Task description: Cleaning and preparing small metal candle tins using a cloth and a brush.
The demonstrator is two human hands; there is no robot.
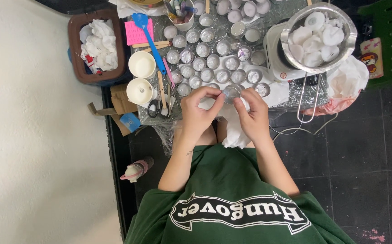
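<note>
My left hand [198, 113] and my right hand [252, 115] meet at the near edge of the low table. Together they pinch one small round metal cup [232, 93] between their fingertips. A crumpled white tissue [235, 133] lies under my hands and hangs down onto my lap. Just beyond my fingers, several more small metal cups [207, 61] stand in rows on the foil-covered table [290, 100]. Some of them hold white wax.
A metal pot of white wax pieces [317, 36] sits on a white hot plate [272, 49] at the right. Two white cups [141, 77], a blue spoon [150, 38], scissors [154, 107] and wooden sticks lie at the left. A brown bin [76, 54] holds tissues. A pink bottle [136, 169] lies on the floor.
</note>
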